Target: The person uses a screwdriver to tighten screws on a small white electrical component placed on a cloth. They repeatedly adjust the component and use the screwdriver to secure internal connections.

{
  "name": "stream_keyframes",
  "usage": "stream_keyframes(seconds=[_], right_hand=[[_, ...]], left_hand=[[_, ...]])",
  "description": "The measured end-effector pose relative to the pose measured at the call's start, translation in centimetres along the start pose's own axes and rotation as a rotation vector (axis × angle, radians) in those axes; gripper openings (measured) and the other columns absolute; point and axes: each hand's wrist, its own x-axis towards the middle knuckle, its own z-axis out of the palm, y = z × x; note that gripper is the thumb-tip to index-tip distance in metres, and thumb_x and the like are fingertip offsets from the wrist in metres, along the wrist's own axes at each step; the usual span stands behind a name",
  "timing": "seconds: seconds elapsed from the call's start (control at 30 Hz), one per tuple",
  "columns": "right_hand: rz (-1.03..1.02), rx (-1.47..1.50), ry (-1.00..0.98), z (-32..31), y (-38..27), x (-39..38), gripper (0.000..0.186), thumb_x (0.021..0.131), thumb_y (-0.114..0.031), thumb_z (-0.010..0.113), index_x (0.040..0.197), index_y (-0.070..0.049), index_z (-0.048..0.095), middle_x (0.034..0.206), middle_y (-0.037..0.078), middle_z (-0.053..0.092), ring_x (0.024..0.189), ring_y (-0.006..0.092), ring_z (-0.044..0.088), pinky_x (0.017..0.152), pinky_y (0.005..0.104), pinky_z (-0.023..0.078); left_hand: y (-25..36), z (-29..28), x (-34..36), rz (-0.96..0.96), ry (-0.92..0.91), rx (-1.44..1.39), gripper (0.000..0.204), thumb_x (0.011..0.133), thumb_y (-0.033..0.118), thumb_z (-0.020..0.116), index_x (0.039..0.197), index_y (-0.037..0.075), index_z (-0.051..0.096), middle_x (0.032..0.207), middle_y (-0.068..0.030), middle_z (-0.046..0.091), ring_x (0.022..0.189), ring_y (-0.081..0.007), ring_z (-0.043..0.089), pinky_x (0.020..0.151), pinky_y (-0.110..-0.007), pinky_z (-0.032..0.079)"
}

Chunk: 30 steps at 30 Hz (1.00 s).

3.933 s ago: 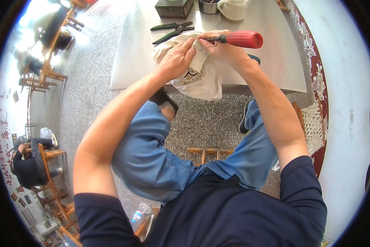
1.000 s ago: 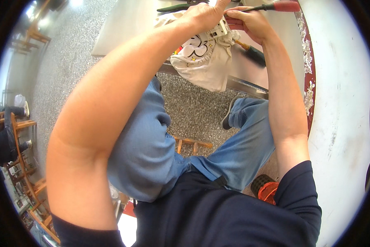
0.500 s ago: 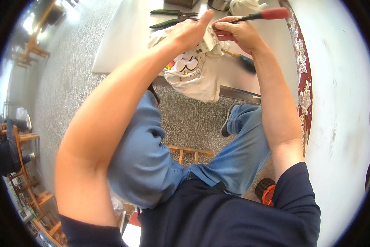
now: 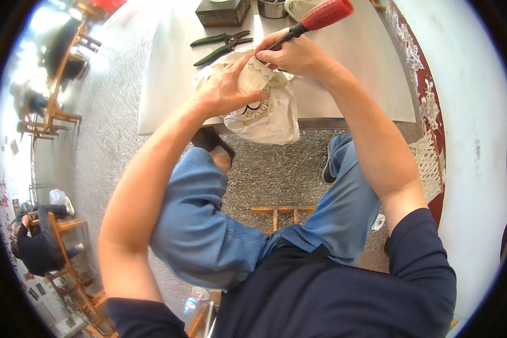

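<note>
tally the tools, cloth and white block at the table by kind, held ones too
Red-handled screwdriver: 1
Green-handled cutters: 1
Printed cloth: 1
White block: 1
Total in view: 4

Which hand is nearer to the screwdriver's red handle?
Right. The right hand holds the screwdriver just below its red handle; the left hand, farther away to the left, holds the white block.

You wear a dark navy shirt (image 4: 332,293), its short sleeve (image 4: 421,242) ending well behind your bare right hand (image 4: 298,55), blue jeans (image 4: 192,211) and dark shoes (image 4: 206,138).
</note>
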Motion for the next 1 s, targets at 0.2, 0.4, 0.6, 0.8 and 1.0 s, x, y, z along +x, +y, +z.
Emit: stream_keyframes(seconds=[0.2,0.4,0.6,0.8,1.0], right_hand=[[-0.072,-0.104,0.056,0.4,0.7,-0.3,0.019,0.093,-0.014,0.068,0.103,0.000,0.075,0.084,0.008,0.073,0.077,0.0128,0.068,0.071,0.0287,0.053],[-0.108,-0.141,0.125,0.7,0.5,-1.1,0.020,0.093,-0.017,0.067,0.105,-0.003,0.075,0.092,0.013,0.076,0.087,0.0212,0.071,0.080,0.0335,0.054],[-0.074,-0.147,0.130,0.8,0.4,-1.2,0.023,0.094,-0.019,0.066,0.109,-0.004,0.074,0.101,0.016,0.076,0.097,0.0277,0.071,0.088,0.0368,0.054],[-0.074,-0.158,0.156,1.2,0.2,-1.5,0.023,0.093,-0.019,0.067,0.109,-0.005,0.075,0.100,0.016,0.076,0.098,0.0276,0.072,0.088,0.0369,0.054],[-0.071,-0.151,0.123,0.7,0.3,-1.1,0.022,0.091,-0.018,0.068,0.105,-0.004,0.076,0.097,0.015,0.076,0.093,0.0267,0.072,0.086,0.0364,0.055]], left_hand=[[1.7,-1.2,-0.1,-0.070,-0.103,0.013,0.105,0.074,0.056,0.075,0.159,0.012,0.033,0.144,-0.0236,0.055,0.135,-0.0397,0.051,0.112,-0.047,0.042],[1.8,-0.9,0.1,-0.087,-0.098,-0.076,0.104,0.072,0.050,0.072,0.157,0.004,0.033,0.146,-0.0264,0.053,0.137,-0.0389,0.049,0.113,-0.044,0.040],[0.9,-0.2,0.2,0.034,0.008,-0.055,0.088,0.074,0.036,0.076,0.149,0.004,0.045,0.139,-0.0218,0.058,0.126,-0.0333,0.059,0.104,-0.040,0.048],[0.6,0.0,0.4,0.008,-0.001,-0.111,0.086,0.075,0.037,0.077,0.148,0.004,0.047,0.137,-0.0203,0.059,0.122,-0.0315,0.061,0.101,-0.038,0.050],[2.5,-1.0,-0.1,-0.010,-0.040,-0.184,0.080,0.075,0.037,0.076,0.144,0.006,0.051,0.129,-0.0192,0.063,0.113,-0.0292,0.065,0.091,-0.038,0.054]])
